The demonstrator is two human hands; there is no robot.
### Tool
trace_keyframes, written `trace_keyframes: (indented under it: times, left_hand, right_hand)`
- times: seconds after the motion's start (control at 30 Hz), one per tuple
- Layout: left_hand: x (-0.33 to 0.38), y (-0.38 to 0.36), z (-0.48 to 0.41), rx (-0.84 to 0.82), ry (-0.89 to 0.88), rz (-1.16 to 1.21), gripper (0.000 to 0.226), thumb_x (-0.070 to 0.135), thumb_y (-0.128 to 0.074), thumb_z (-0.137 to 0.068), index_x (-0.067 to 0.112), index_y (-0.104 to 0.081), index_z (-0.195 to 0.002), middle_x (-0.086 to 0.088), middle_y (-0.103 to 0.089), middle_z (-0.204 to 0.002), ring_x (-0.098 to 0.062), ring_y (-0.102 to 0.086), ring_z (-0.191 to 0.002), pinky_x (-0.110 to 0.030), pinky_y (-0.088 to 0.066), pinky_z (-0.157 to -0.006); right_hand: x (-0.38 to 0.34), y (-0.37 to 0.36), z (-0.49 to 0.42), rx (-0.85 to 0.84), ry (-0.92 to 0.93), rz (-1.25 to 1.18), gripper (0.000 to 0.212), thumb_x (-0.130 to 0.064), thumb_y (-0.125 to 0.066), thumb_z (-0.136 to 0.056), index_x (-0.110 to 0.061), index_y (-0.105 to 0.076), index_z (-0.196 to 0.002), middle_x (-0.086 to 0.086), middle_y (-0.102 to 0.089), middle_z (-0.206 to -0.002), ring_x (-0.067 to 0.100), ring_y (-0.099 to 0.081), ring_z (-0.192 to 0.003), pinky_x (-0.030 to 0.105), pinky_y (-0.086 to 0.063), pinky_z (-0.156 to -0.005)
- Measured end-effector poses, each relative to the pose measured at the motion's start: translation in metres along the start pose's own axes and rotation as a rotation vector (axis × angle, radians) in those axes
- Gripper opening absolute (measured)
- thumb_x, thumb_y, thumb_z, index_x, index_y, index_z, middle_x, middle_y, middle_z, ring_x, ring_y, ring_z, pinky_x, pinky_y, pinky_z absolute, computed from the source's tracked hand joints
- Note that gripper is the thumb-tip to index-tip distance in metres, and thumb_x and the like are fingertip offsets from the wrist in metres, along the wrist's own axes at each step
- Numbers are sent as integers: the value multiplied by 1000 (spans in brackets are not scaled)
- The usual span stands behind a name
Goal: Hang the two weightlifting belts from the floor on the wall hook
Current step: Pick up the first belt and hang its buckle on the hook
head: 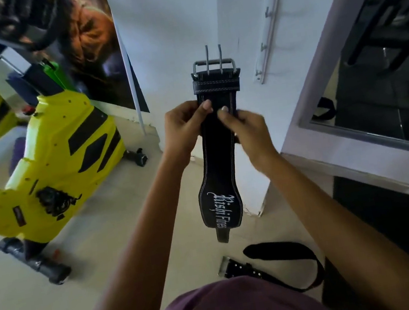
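Note:
I hold a black leather weightlifting belt (pixel 218 158) upright in front of me, its steel two-prong buckle (pixel 213 64) on top and white lettering near its wide lower end. My left hand (pixel 185 128) grips its left edge and my right hand (pixel 244 129) grips its right edge, thumbs on the front. A second black belt (pixel 280 263) lies curled on the floor below, its buckle to the left. A white hook rail (pixel 270 23) with several hooks runs up the wall to the upper right of the held belt.
A yellow and black exercise bike (pixel 61 160) stands on the left, its base bars on the tiled floor. A poster (pixel 97 46) hangs on the wall behind it. A large mirror (pixel 382 54) in a grey frame fills the right side.

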State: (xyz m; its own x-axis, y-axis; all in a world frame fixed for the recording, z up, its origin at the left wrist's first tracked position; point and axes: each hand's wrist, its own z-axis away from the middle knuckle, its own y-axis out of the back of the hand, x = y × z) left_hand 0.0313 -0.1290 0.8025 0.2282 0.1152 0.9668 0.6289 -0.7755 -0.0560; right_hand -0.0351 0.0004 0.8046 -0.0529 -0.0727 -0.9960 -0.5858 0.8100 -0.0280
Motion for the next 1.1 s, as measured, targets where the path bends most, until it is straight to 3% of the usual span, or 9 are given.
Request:
trace_keyframes:
  times: [0.13,0.23,0.33,0.5,0.63,0.7,0.87,1.0,1.1]
  left_hand:
    - [6,-1,-3,-6,-33,-5,29,22,-66,-89,-7,-66,-87,-33,-62,-74,-32,-61,-67,-51,-52,-59]
    - [7,1,-8,5,-24,-15,27,21,-66,-88,-6,-65,-83,-18,-59,-69,-25,-57,-63,-41,-49,-59]
    - [5,3,-10,5,6,-41,18,21,-67,-88,7,-67,-77,-13,-60,-67,-21,-57,-61,-33,-48,-57]
    - [1,8,-10,-29,7,-35,18,22,-67,-88,5,-68,-81,-29,-63,-76,-31,-62,-70,-51,-52,-64]
    - [-2,11,-8,-53,25,-36,23,23,-67,-87,0,-67,-84,-24,-61,-77,-30,-59,-71,-51,-50,-64]
    - [-1,12,-4,-93,28,-37,24,20,-65,-89,-3,-67,-90,-24,-64,-81,-31,-62,-73,-53,-53,-66]
    - [0,25,-1,-190,40,12,26,11,-68,-87,-5,-64,-106,-21,-67,-92,-26,-70,-81,-40,-59,-74]
    - [-24,44,14,-424,159,-107,28,4,-74,-79,2,-65,-105,-14,-71,-99,-26,-71,-92,-32,-58,-82]
    - [-67,47,44,-500,235,-277,25,7,-76,-77,15,-71,-99,1,-74,-97,-11,-72,-90,-25,-55,-80]
  right_hand:
    - [-27,2,-27,71,61,30,21,-22,-69,-89,-3,-70,-97,7,-69,-78,19,-68,-79,43,-58,-79]
    - [-8,-2,-18,27,35,-50,18,-17,-68,-90,-5,-66,-103,23,-71,-102,29,-70,-93,43,-57,-86]
    - [38,-3,8,-43,-66,-13,22,-15,-72,-86,-2,-67,-103,25,-72,-103,27,-69,-90,48,-55,-88]
    - [88,-3,49,-87,-212,90,28,-24,-77,-82,-5,-71,-101,16,-76,-97,31,-74,-90,54,-57,-87]
    - [50,-7,29,-25,-124,-23,19,-14,-66,-90,2,-65,-101,13,-72,-92,17,-72,-81,31,-58,-76]
    - [23,-8,10,48,-54,-38,21,-17,-63,-93,1,-65,-103,17,-72,-95,24,-72,-87,37,-59,-79]
    - [-2,-12,-9,103,27,-20,20,-14,-65,-92,-3,-70,-107,15,-76,-103,28,-73,-98,47,-58,-90]
    - [-7,-22,-10,132,55,-93,23,-14,-69,-88,5,-69,-100,28,-73,-101,32,-70,-93,59,-53,-93]
    - [-13,-25,-9,145,65,-108,24,-16,-71,-86,6,-68,-95,22,-68,-80,24,-57,-78,48,-51,-80]
